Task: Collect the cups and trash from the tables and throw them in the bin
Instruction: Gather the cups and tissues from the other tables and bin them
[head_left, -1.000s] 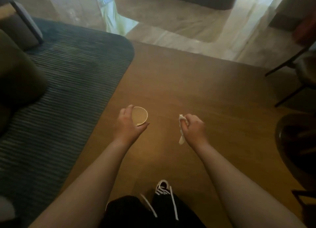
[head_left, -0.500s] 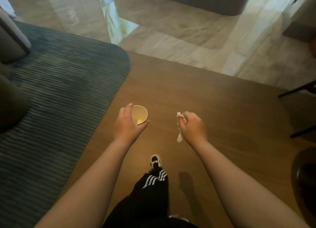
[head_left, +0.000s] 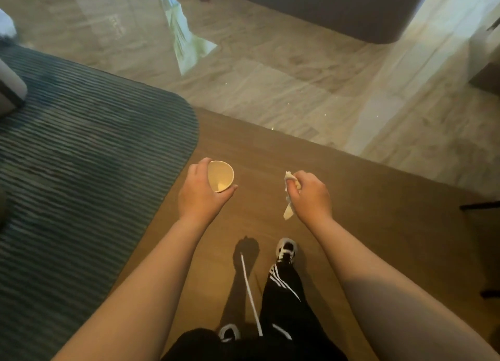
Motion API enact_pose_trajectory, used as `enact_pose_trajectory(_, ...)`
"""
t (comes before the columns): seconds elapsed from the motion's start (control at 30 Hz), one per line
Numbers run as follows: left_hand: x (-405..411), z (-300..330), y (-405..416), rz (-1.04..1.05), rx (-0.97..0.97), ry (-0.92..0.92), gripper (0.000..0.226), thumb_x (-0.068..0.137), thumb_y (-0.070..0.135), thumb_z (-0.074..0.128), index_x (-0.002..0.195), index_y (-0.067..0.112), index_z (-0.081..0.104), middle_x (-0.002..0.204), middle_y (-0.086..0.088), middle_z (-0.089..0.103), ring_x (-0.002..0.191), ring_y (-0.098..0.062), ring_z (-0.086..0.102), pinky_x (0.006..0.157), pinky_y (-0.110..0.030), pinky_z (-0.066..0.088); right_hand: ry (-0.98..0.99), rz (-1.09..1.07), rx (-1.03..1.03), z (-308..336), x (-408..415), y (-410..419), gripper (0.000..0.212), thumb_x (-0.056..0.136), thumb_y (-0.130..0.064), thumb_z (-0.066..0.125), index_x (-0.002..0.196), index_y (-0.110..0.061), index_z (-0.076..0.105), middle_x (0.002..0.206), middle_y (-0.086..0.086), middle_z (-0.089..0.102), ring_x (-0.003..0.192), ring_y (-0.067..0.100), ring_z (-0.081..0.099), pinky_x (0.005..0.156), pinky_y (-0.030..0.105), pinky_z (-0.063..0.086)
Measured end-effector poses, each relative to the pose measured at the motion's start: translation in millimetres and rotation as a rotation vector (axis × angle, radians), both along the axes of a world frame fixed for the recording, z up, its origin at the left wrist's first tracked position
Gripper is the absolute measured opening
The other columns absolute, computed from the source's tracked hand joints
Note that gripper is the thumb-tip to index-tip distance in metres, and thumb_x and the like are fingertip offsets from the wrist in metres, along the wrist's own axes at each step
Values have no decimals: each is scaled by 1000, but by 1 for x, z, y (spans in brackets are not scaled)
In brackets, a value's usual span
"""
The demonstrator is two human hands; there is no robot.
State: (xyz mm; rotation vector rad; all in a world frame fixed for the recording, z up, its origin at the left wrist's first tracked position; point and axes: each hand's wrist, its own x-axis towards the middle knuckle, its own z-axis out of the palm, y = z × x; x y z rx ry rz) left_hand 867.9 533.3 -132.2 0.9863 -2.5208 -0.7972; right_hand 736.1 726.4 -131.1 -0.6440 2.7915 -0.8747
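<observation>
My left hand (head_left: 201, 191) holds the paper cup (head_left: 220, 176), fingers curled round its side, mouth facing me. Right hand (head_left: 311, 195) fingers pinch a crumpled napkin (head_left: 288, 195). Both over wood floor (head_left: 378, 211), beside the rug (head_left: 81, 157).

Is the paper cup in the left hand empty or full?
Nearly empty: the paper cup is tipped toward the camera, its pale inside bare apart from a small bright patch near the bottom.

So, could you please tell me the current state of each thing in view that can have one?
Paper cup: held upright in the left hand, mouth open, a small scrap at its bottom.
Crumpled napkin: pinched in the right hand, one end hanging below.
Left hand: curled round the cup.
Right hand: closed on the napkin.
Bin: not in view.
</observation>
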Motion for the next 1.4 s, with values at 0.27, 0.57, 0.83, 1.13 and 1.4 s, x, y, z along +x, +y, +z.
enact_pose_trajectory(0.27, -201, -11, -84, 175, 19, -21, 79, 71, 53, 74, 135, 21, 41, 124, -2, 47, 105, -23, 52, 76, -34, 45, -7, 173, 52, -21, -229, -102, 28, 96, -36, 45, 89, -15, 61, 87, 2, 60, 79, 23, 56, 63, 32, 39)
enact_pose_trajectory(0.57, -356, -5, -202, 370, 46, -34, 79, 71, 53, 74, 134, 20, 41, 127, -2, 47, 109, -23, 51, 81, -40, 47, 17, 398, 37, -15, -423, -265, 28, 96, -37, 44, 84, -18, 61, 82, -3, 56, 76, 17, 50, 64, 31, 34)
enact_pose_trajectory(0.83, -458, -32, -383, 510, 58, -18, 77, 71, 55, 73, 133, 22, 41, 125, -1, 46, 106, -23, 52, 74, -33, 42, -49, 519, 12, -50, -541, -473, 24, 93, -34, 49, 76, -17, 56, 72, -2, 51, 70, 24, 52, 59, 31, 30)
enact_pose_trajectory(1.13, -553, -8, -594, 601, 74, -16, 78, 68, 58, 72, 130, 24, 40, 122, 1, 46, 104, -23, 52, 71, -32, 41, 23, 621, -20, -15, -641, -712, 24, 93, -39, 47, 85, -22, 61, 74, -8, 48, 66, 15, 41, 58, 28, 28)
enact_pose_trajectory(1.4, -617, -25, -752, 704, 96, -34, 74, 68, 53, 76, 127, 24, 42, 120, 0, 47, 102, -26, 53, 73, -34, 42, -97, 729, 25, -48, -710, -889, 31, 95, -41, 44, 85, -17, 60, 81, 0, 57, 76, 21, 55, 62, 33, 40)
